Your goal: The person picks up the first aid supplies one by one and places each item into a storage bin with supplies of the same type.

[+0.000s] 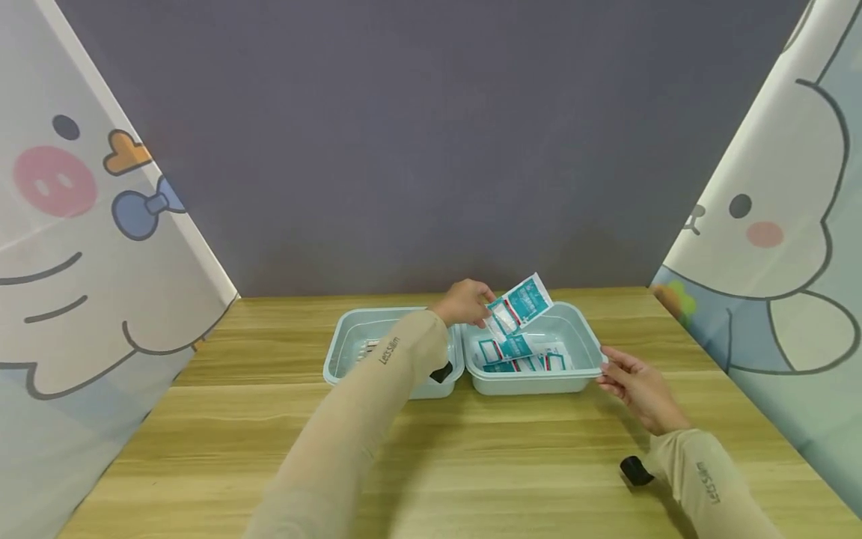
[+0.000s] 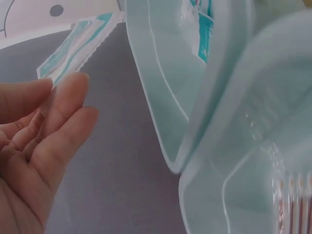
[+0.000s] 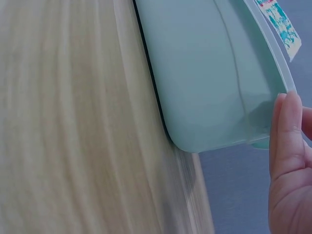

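Observation:
Between thumb and fingers, my left hand (image 1: 465, 302) pinches a white and teal sachet (image 1: 520, 305) by its lower left end, above the right plastic bin (image 1: 532, 385). The left wrist view shows the same sachet (image 2: 80, 46) edge-on at the fingertips of the left hand (image 2: 46, 131). Several similar sachets (image 1: 515, 349) lie in the right bin. My right hand (image 1: 636, 389) grips that bin's right rim; in the right wrist view the fingers of the right hand (image 3: 292, 161) are at the rim of the pale green bin (image 3: 204, 83).
A second pale green bin (image 1: 340, 340) stands to the left, against the first, partly hidden by my left forearm. Clear-wrapped sticks (image 2: 297, 204) lie in it. Both bins are on a wooden table (image 1: 269, 397), with a dark grey panel (image 1: 431, 150) behind and cartoon-printed cloths at the sides.

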### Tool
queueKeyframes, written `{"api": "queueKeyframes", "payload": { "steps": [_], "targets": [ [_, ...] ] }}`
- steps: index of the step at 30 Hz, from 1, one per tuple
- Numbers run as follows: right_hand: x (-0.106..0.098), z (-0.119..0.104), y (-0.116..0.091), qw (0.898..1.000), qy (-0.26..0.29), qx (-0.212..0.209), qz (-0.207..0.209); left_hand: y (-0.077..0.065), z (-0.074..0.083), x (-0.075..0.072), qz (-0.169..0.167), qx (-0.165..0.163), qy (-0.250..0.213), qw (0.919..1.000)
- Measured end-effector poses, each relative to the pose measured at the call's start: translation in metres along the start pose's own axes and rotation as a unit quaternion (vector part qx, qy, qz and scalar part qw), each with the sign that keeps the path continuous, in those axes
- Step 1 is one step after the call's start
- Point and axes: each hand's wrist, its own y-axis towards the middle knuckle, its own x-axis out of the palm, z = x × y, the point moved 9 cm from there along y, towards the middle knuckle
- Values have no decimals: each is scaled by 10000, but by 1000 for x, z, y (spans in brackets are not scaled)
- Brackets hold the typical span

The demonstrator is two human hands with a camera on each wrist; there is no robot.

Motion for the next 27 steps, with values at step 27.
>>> {"api": "queueKeyframes", "payload": {
  "steps": [27],
  "targets": [
    [-3, -10, -3, 9994, -66, -336, -108, 7, 5, 57, -445, -155, 367, 9982]
  ]
}}
